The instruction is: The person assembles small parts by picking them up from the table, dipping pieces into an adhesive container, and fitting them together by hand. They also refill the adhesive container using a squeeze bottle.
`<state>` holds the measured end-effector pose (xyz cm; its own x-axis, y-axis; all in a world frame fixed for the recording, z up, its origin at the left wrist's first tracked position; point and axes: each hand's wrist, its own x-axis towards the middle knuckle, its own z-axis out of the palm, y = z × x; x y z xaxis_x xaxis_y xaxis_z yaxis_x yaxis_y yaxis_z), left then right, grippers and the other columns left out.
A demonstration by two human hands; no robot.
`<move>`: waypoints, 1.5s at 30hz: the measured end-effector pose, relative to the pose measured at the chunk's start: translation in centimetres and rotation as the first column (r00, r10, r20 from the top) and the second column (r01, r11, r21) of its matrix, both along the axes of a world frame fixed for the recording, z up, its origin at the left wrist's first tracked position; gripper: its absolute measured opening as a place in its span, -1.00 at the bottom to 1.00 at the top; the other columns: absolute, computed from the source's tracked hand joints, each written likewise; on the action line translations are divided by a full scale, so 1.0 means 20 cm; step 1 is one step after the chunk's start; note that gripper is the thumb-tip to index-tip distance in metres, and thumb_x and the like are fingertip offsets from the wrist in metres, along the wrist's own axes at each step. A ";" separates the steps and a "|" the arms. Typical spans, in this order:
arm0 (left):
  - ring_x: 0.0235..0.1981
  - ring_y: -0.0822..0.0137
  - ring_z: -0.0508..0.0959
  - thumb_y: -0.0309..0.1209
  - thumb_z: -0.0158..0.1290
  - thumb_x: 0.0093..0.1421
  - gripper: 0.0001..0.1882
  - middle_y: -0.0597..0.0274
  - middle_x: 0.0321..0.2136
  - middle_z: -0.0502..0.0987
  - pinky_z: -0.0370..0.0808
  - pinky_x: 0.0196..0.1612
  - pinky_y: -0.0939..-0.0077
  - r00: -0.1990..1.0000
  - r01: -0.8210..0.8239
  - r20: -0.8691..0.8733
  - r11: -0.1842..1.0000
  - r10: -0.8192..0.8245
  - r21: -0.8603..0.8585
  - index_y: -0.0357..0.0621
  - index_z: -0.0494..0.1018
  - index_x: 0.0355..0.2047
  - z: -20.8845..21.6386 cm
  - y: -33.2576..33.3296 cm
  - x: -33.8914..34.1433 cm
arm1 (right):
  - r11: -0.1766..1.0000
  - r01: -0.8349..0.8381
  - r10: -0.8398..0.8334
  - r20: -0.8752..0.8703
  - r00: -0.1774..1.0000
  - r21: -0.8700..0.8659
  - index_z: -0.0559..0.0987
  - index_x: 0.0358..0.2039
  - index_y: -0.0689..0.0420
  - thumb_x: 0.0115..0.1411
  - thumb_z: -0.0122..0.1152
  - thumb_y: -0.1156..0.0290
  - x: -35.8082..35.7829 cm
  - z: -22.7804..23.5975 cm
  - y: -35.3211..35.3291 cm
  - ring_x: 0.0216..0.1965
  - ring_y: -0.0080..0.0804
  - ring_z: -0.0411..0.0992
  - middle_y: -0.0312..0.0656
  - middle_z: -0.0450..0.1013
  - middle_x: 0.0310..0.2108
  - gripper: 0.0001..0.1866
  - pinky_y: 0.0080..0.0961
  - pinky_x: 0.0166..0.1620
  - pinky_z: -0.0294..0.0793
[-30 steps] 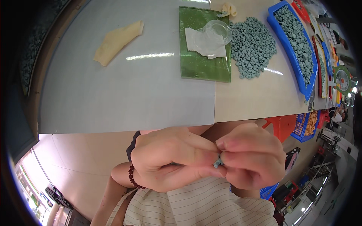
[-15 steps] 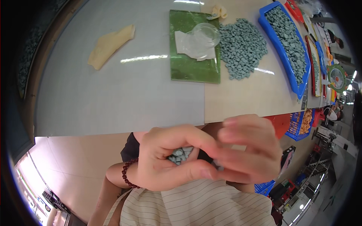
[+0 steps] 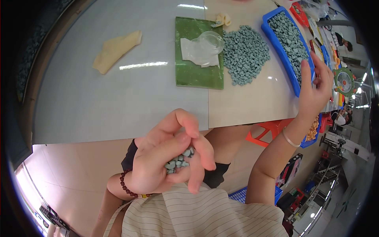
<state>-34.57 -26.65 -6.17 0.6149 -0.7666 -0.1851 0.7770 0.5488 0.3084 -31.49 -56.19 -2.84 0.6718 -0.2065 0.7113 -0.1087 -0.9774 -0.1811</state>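
Toward the right end of the table [image 3: 252, 104], my right hand [image 3: 317, 93], now apart from my left hand [image 3: 160, 156], spreads beside the blue tray [image 3: 278, 53], so the left alone cups grey-green stones [image 3: 179, 162] by the near edge.

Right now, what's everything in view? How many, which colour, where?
Table: one, grey and cream, ahead
Mat: one, green, on table
Sheet: one, white, on mat
Container: one, clear, over sheet
Stone pile: one, greenish, right of mat
Cloth: one, beige, table's left
Crumpled piece: one, cream, mat's upper corner
Tray: one, blue, stone-filled, table's right
Seat: one, red, below table
Crates: two, blue, below table
Fan: one, green, far right
Background clutter: too small to count, right
Bracelets: two, dark red and pale, on wrists
Left hand: one, bare, centre, cupping stones
Right hand: one, bare, at tray
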 end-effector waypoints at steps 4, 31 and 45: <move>-0.80 0.55 0.13 -0.25 -0.39 0.31 -0.70 0.26 -0.72 0.29 0.02 -0.74 0.71 0.999 -0.033 0.016 0.991 0.035 -0.133 -0.19 0.19 -0.43 -0.04 0.04 -0.03 | 0.866 -0.434 0.493 -0.285 0.822 0.248 0.54 -0.49 0.16 -0.15 0.25 0.57 -0.10 -0.03 0.25 -0.44 -0.43 0.34 -0.24 0.39 -0.47 -0.87 -0.57 -0.42 0.29; -0.74 0.63 0.13 -0.29 -0.07 0.16 -0.74 0.36 -0.63 0.26 0.10 -0.65 0.77 0.808 -0.285 0.579 0.930 0.104 0.232 -0.29 0.27 -0.36 -0.06 0.05 -0.04 | 0.918 -0.382 0.396 -0.225 0.890 0.104 0.44 -0.58 0.18 -0.23 0.21 0.56 -0.16 -0.10 0.40 -0.52 -0.30 0.27 -0.23 0.33 -0.54 -0.85 -0.48 -0.49 0.24; -0.69 0.46 0.23 -0.37 -0.08 0.16 -0.79 0.33 -0.67 0.32 0.15 -0.62 0.60 0.577 -0.372 0.816 0.885 -0.016 0.280 -0.21 0.34 -0.56 -0.08 0.02 -0.04 | 0.480 -0.646 0.737 0.126 0.664 0.593 0.50 -0.53 0.08 -0.37 0.15 0.65 -0.35 -0.11 0.75 -0.57 -0.46 0.24 -0.34 0.31 -0.53 -0.72 -0.57 -0.56 0.17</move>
